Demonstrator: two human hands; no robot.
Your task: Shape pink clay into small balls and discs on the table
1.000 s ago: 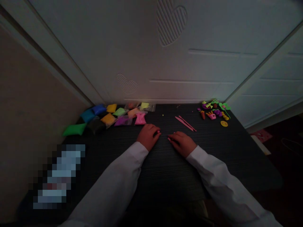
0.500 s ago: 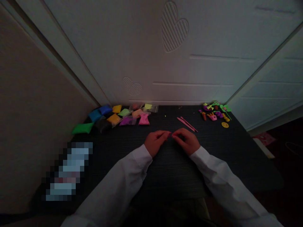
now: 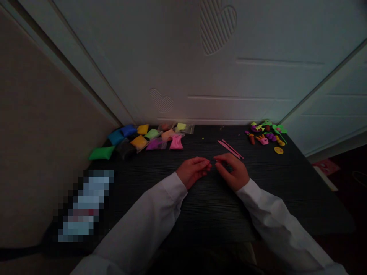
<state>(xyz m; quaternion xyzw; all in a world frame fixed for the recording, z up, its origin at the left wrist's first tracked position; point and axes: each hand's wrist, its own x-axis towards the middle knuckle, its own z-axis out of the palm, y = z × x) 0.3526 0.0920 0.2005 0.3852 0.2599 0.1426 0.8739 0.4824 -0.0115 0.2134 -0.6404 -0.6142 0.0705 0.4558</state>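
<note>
Green, purple and yellow little models (image 3: pixel 270 136) lie grouped at the far right of the tabletop (image 3: pixel 212 214), and these look fully shaped, as does the pink cup (image 3: pixel 264 141) among them. Coloured packets (image 3: pixel 139 143) lie along the far left, their contents apparently not yet formed. One small pink piece (image 3: pixel 208 162), seemingly unfinished, is at the fingertips of the left hand (image 3: pixel 192 170), which appears to pinch it. Just beside but apart, the right hand (image 3: pixel 234 172) curves thumb and forefinger toward each other; whether it grips a scrap I cannot tell. Two pink tools (image 3: pixel 228 149) lie beyond it, untouched.
</note>
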